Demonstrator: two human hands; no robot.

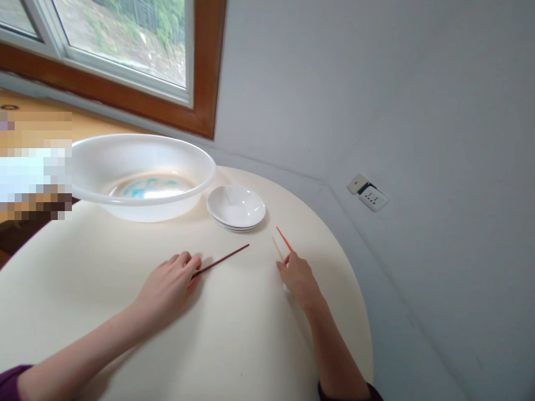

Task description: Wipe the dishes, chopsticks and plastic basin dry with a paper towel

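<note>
Head view, only one there is.

Left hand [169, 281]: low over the table [234, 334], fingers curled in, near end of the dark stick [221, 260] gripped at the index side. Thumb mostly hidden, so can't tell exact finger placement.

Dark stick: long axis runs from left hand forward and to the right, on a shallow diagonal. Free tip ends in the open space between the hands, short of the bowls [236, 206], not touching them. Can't tell if the tip rests on the table or floats just above it.

Right hand [298, 278]: thumb and fingers pinched together on the orange stick [285, 239] and pale stick [278, 249]. Both stick out past the fingertips, pointing forward and a bit left. Roughly side by side, tips apart; orange is on the right and reaches further. Small white bit [286, 288] shows under the hand; too covered to identify.

Key relation: the two sets of sticks slant toward each other. Dark tip sits left of the pale tip, near it, with a gap. Left hand has the dark stick's near end, but its free tip is closer to the right hand. Axes differ clearly: dark leans well over to the right, the other two lean slightly left.

Bowls: stacked, ahead of both hands, just beyond the dark tip. Basin [150, 211]: left of the bowls, straight ahead of left hand, well apart from it.
</note>
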